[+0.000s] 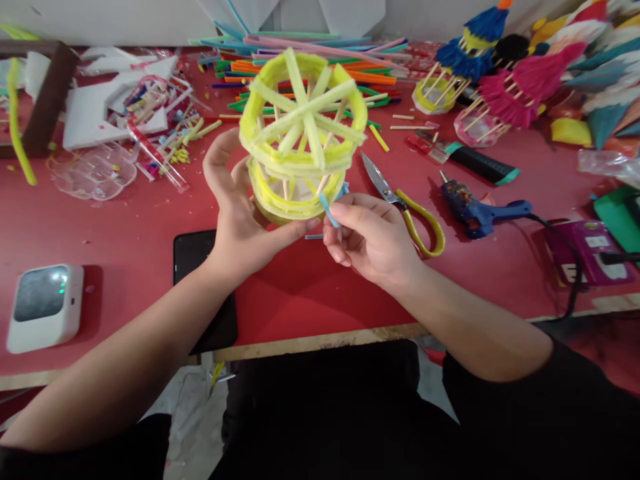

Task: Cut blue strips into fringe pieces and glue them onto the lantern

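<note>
My left hand [240, 213] is wrapped round the lower left side of a yellow carousel-like frame [307, 115], with the thumb along its base. Spokes cross its top ring, and thin wooden sticks join that ring to the lower one. My right hand [373, 235] pinches a short light-blue pipe cleaner piece [329, 209] between thumb and fingers, its tip close to the lower ring. Whether the tip touches the ring I cannot tell. Another blue bit lies on the table below the frame, partly hidden by my hands.
Yellow-handled scissors [420, 223], a blue glue gun [475, 207] and a cutter knife [480, 161] lie to the right. Coloured pipe cleaners [270, 67] are piled behind. A black phone [193, 250] lies under my left forearm, a white device [46, 307] further left. Finished crafts [525, 90] stand back right.
</note>
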{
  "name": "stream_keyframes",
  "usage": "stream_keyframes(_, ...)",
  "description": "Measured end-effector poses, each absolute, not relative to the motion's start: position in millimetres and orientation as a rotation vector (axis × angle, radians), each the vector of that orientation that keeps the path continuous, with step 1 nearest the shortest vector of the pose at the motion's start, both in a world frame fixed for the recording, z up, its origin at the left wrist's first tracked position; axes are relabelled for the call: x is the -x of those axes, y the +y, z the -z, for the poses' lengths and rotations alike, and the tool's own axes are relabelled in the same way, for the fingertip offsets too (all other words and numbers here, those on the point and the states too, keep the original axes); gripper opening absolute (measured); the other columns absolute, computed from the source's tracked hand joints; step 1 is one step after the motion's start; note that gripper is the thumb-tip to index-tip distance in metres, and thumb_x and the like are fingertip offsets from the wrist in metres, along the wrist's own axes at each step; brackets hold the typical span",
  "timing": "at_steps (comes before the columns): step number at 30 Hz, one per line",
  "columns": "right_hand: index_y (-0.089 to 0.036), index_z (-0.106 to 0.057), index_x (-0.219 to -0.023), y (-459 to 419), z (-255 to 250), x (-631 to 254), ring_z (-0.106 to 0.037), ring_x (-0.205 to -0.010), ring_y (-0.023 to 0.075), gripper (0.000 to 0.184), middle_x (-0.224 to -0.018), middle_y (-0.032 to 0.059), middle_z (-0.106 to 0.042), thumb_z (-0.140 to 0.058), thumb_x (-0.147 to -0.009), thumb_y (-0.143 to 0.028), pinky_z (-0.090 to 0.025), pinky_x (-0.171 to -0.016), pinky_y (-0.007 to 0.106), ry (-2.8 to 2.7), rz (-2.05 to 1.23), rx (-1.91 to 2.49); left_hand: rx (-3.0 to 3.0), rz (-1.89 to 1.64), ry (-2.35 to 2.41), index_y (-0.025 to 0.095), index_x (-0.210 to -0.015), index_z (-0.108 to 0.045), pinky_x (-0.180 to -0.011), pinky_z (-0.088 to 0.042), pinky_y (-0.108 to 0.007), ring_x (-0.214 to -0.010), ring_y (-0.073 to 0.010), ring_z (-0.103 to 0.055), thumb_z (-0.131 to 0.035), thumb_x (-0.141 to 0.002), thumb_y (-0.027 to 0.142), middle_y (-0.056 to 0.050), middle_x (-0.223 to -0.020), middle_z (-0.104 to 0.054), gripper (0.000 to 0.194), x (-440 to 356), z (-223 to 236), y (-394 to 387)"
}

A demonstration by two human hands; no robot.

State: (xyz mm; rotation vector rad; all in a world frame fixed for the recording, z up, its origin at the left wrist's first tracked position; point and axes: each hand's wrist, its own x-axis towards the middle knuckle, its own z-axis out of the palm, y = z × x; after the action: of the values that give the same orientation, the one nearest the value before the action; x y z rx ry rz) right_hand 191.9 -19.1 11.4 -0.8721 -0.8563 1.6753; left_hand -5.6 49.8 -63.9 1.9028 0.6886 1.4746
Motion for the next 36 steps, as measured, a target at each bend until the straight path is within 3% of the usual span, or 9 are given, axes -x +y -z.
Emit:
stream_keyframes(3, -0.019, -0.067, -0.063, -19.8, -10.7, -190.4, -0.057, -0.040, 0.0070, 0.031, -0.056, -0.0032, -0.068, -0.086, -0.081, -0.036, -0.038, -0.034, 0.017, -0.883, -1.646, 0.859, -1.849, -1.620, 0.587, 0.056, -0.151, -0.017, -0.101, -0.064, -0.060, -0.144, -0.0376, -0.042, -0.096, -0.052, 0.070, -0.006, -0.161, -0.025, 0.128, -2.2, 68.1, 51.3)
stream_keyframes(6, -0.019, -0.067, -0.063, -19.9, -10.0, -189.6, -0.057, -0.039, 0.0065, 0.030, -0.056, -0.0037, -0.069, -0.085, -0.082, -0.034, -0.038, -0.033, 0.017, -0.887, -1.627, 0.860, -1.839, -1.627, 0.535, 0.055, -0.153, -0.016, -0.101, -0.064, -0.057, -0.144, -0.0363, -0.042, -0.096, -0.052, 0.071, -0.007, -0.159, -0.026, 0.129, -6.2, 69.7, 51.0)
stream_keyframes(12, -0.019, -0.069, -0.065, -20.5, -8.8, -190.8, -0.058, -0.040, 0.0066, 0.030, -0.057, -0.0037, -0.069, -0.087, -0.081, -0.037, -0.038, -0.034, 0.017, -0.892, -1.620, 0.871, -1.808, -1.618, 0.464, 0.054, -0.155, -0.018, -0.100, -0.065, -0.056, -0.148, -0.0378, -0.039, -0.100, -0.060, 0.055, -0.007, -0.161, -0.027, 0.125, -5.3, 70.1, 49.0)
stream_keyframes(15, -0.019, -0.069, -0.067, -20.7, -9.6, -191.0, -0.058, -0.040, 0.0075, 0.033, -0.058, -0.0026, -0.070, -0.087, -0.080, -0.043, -0.038, -0.034, 0.018, -0.891, -1.628, 0.892, -1.801, -1.626, 0.451, 0.053, -0.155, -0.023, -0.106, -0.062, -0.057, -0.147, -0.0375, -0.041, -0.104, -0.054, 0.048, -0.006, -0.163, -0.027, 0.130, -3.3, 69.0, 50.8)
stream_keyframes(18, -0.019, -0.069, -0.068, -20.2, -10.9, -190.7, -0.057, -0.039, 0.0094, 0.043, -0.057, -0.0003, -0.069, -0.080, -0.083, -0.058, -0.035, -0.032, 0.020, -0.863, -1.589, 0.910, -1.780, -1.565, 0.417, 0.050, -0.155, -0.028, -0.108, -0.060, -0.056, -0.147, -0.0367, -0.046, -0.107, -0.051, 0.040, -0.007, -0.159, -0.042, 0.131, -0.1, 58.6, 48.2)
stream_keyframes(21, -0.021, -0.066, -0.069, -18.4, -10.3, -191.3, -0.053, -0.038, 0.0090, 0.043, -0.053, -0.0024, -0.065, -0.078, -0.083, -0.059, -0.031, -0.032, 0.021, -0.840, -1.469, 0.928, -1.593, -1.421, 0.536, 0.041, -0.144, -0.041, -0.111, -0.058, -0.059, -0.143, -0.0349, -0.056, -0.100, -0.067, 0.032, -0.005, -0.147, -0.060, 0.099, 1.5, 38.8, 38.1)
stream_keyframes(25, -0.025, -0.057, -0.081, -14.2, -5.1, -193.9, -0.050, -0.039, 0.0067, 0.033, -0.059, -0.0092, -0.059, -0.085, -0.083, -0.043, -0.031, -0.033, 0.019, -0.848, -1.309, 0.916, -1.203, -1.311, 0.667, 0.030, -0.126, -0.055, -0.116, -0.054, -0.060, -0.144, -0.0373, -0.057, -0.095, -0.071, 0.034, -0.007, -0.144, -0.065, 0.068, -1.4, 15.5, 24.3)
stream_keyframes(32, -0.025, -0.059, -0.091, -12.7, 0.6, -193.4, -0.062, -0.047, 0.0085, 0.038, -0.068, -0.0091, -0.066, -0.089, -0.079, -0.045, -0.046, -0.037, 0.019, -0.861, -1.381, 0.928, -1.085, -1.230, 0.611, 0.027, -0.118, -0.068, -0.112, -0.057, -0.056, -0.150, -0.0388, -0.052, -0.087, -0.077, 0.033, -0.006, -0.134, -0.073, 0.045, -8.6, -2.8, 15.5)
stream_keyframes(36, -0.026, -0.057, -0.092, -13.3, 2.7, -192.7, -0.070, -0.054, 0.0105, 0.041, -0.068, -0.0096, -0.068, -0.090, -0.079, -0.047, -0.053, -0.044, 0.020, -0.894, -1.408, 0.880, -1.086, -1.211, 0.679, 0.026, -0.120, -0.069, -0.110, -0.060, -0.054, -0.149, -0.0398, -0.053, -0.086, -0.079, 0.040, -0.008, -0.133, -0.074, 0.047, -9.6, -9.2, 10.1)
